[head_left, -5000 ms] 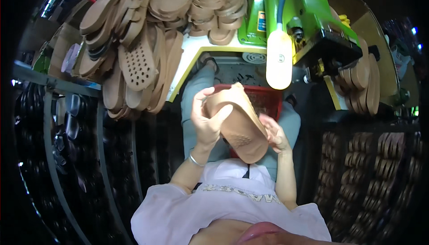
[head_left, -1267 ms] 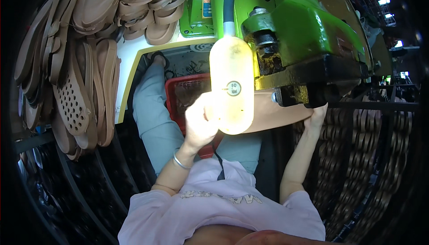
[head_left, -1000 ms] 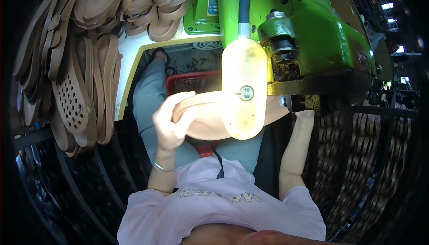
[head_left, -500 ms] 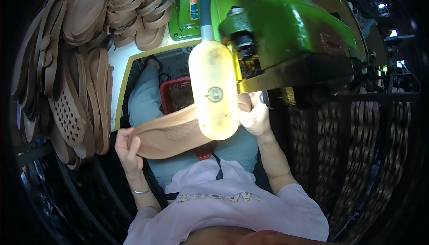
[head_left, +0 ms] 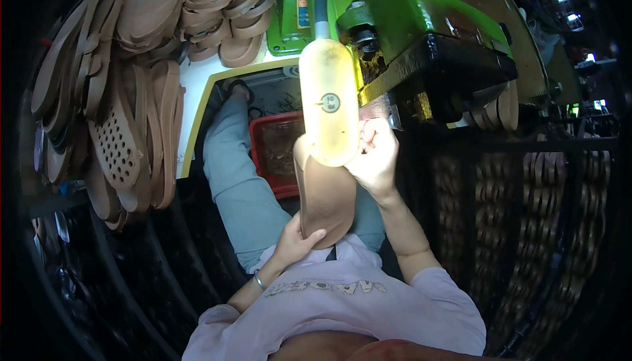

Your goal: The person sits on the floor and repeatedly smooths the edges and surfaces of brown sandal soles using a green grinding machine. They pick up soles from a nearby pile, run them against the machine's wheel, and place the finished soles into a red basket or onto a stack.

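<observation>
Dark metal racks fill the left and right edges of the frame, their shelves packed with rows of stacked soles that are hard to make out in the gloom. Across the upper left, a big heap of tan insoles lies piled and overlapping, one of them perforated with small holes. A green machine takes up the upper centre and right, with a pale yellow lamp housing hanging in front of it on a blue-grey hose.

Below the lamp, near the frame's centre, a red plastic crate sits by the person's knees; what lies inside is too dim to tell. The person holds a tan sole upright at centre, its upper end hidden behind the lamp. The left hand grips the sole's lower, rounded end, thumb pressed over its face. The right hand is closed around the sole's upper edge, right beside the machine's black underside.
</observation>
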